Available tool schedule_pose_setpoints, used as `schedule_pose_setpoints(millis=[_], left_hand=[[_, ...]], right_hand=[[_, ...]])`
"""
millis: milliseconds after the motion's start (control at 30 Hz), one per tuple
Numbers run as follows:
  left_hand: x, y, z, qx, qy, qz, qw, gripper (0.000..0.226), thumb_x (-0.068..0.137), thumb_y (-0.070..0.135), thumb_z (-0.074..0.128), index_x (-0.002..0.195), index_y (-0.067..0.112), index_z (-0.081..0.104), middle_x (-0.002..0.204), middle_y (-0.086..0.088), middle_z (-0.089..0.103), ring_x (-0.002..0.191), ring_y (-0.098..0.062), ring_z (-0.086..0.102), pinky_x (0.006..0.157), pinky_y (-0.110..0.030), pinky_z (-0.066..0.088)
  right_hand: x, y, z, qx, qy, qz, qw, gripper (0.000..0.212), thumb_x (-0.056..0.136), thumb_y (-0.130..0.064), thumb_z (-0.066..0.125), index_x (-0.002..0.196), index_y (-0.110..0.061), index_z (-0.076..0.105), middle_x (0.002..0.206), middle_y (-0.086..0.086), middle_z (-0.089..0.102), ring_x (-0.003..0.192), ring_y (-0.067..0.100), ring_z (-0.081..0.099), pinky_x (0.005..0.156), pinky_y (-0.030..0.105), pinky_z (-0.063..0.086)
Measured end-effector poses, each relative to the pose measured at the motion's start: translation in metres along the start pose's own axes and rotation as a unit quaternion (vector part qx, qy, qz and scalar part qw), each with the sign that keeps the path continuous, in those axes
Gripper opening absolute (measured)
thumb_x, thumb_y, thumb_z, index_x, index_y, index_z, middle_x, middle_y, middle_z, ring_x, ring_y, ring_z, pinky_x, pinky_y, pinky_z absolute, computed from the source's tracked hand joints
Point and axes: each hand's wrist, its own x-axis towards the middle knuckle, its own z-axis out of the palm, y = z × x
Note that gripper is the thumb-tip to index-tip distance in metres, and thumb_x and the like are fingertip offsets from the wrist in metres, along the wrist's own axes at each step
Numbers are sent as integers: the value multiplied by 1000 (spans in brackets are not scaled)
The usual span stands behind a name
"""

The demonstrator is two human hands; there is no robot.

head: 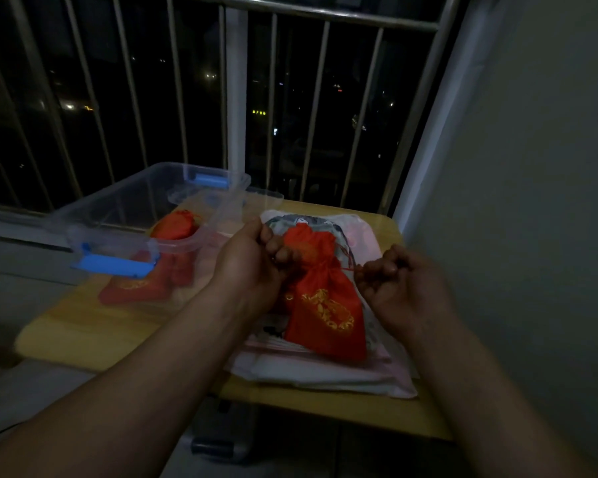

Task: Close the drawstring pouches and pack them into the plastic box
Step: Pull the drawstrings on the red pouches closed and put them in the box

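Forearms come in from the near edge, and both hands meet over the pouch (325, 322), which lies on a stack of pale bags (325, 374) at the right half of the table (83, 332). The right hand (404, 291) has its fingers curled tight, pinching the red cord (349, 269) and drawing it taut to the right. The left hand (252, 260) has its fingers curled round the pouch's flared top; whether it also holds a cord end cannot be told. The neck looks gathered, so the closing step seems nearly done.

The next move likely calls for carrying the pouch left to the box (128, 201), which stands open at the table's far left, overhanging the edge. One closed pouch (175, 225) shows inside it. More red pouches (135, 288) show through its near wall, though whether they lie inside or beneath cannot be told. The way left looks open, apart from the box's near rim and blue latch (114, 265). On the right a wall (532, 167) stands close, and window bars (228, 98) lie just behind the table.
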Motion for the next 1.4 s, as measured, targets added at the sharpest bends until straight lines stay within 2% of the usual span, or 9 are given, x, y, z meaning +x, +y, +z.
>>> schedule_pose_setpoints(millis=[167,300,500,700,800,867,1000,1167,1400], left_hand=[[-4,-2,3,185,-54,66,979,45,110,37,38,70,18,43,58,0,27,47,-13,26,49,-27,29],[-11,-2,2,477,-103,177,855,44,111,36,37,96,9,69,64,-3,57,48,-12,51,47,-23,40],[-17,-10,2,622,-226,167,731,38,109,44,43,111,24,76,110,-25,72,99,-44,69,87,-56,57],[-17,-14,0,538,-216,113,807,39,108,36,47,103,5,70,90,-21,64,69,-30,51,69,-45,41],[-16,-10,-1,508,-178,98,837,36,109,34,46,103,9,71,93,-19,75,79,-32,72,75,-42,55],[-13,-7,-3,491,-153,121,849,36,108,30,47,92,6,68,68,-13,66,58,-18,60,58,-25,49],[-12,-6,-5,510,-137,148,836,36,109,25,46,92,0,64,53,3,45,44,-6,38,45,-19,34],[-13,-12,-4,580,-126,187,783,38,109,30,45,97,0,65,68,1,57,58,-8,50,63,-31,39],[-19,-10,0,526,-106,195,821,33,108,32,48,93,13,71,58,14,63,52,4,55,51,-15,42]], right_hand=[[2,6,8,-116,4,-20,993,34,102,-18,46,68,-17,44,52,-2,36,50,14,43,63,31,47],[0,0,12,-204,-32,-62,976,30,103,-21,51,75,-15,58,63,1,58,63,17,62,73,34,54],[-8,-9,22,-306,-82,-153,936,26,104,-25,55,84,-17,69,76,-6,70,70,4,69,61,22,54],[-16,5,22,-396,-61,-124,908,29,107,-36,52,101,-16,71,79,-4,71,72,9,71,68,29,55],[-29,12,20,-450,-144,-10,881,24,105,-40,55,104,-22,71,91,-5,79,86,12,77,83,34,58],[-34,18,16,-477,-183,19,860,14,99,-30,66,100,-19,73,97,3,80,92,20,77,86,38,61],[-32,26,14,-514,-154,-20,844,3,94,-17,72,92,-15,73,85,4,77,75,17,73,68,32,58],[-27,35,6,-511,-107,-83,849,7,93,-24,74,95,-20,79,93,0,80,90,20,76,89,45,61],[-29,41,12,-552,-103,-168,810,12,95,-21,71,98,-27,82,95,-11,78,90,7,73,90,39,59]])
